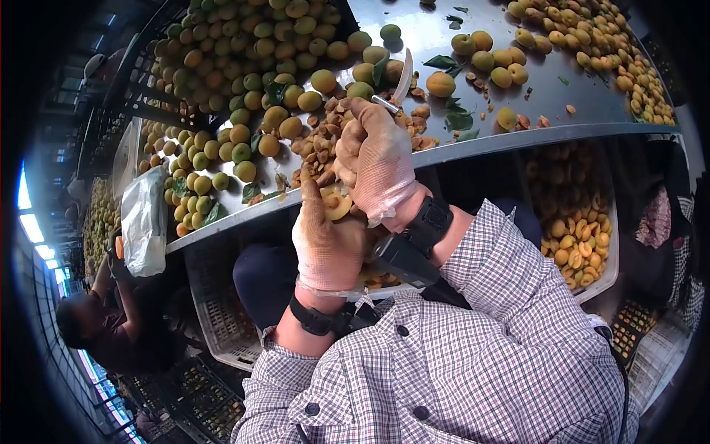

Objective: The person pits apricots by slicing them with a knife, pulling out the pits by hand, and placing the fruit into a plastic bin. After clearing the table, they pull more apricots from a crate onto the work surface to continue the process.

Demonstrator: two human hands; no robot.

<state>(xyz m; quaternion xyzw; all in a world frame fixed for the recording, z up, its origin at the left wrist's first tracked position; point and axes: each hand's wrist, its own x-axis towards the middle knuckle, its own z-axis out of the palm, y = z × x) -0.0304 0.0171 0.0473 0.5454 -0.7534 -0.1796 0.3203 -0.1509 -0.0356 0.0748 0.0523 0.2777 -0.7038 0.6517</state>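
Note:
My right hand [377,152], in a stained glove, is wrapped round the handle of a curved knife [404,78], whose blade points up and away over the metal table. Just below and to the left, my left hand [325,240], also gloved, holds a cut apricot half [337,204] with its orange flesh showing, at the table's front edge. Its index finger and thumb are beside the fruit. Loose pits [318,144] are heaped on the table beyond both hands. Whole green and orange apricots [274,117] lie around the heap.
A black crate [137,89] spills apricots at the upper left. Under the table edge stand a white crate of halved apricots [610,251] on the right and another pale crate [214,318] on the left. A co-worker [118,325] sits at the far left by a white bag [144,222].

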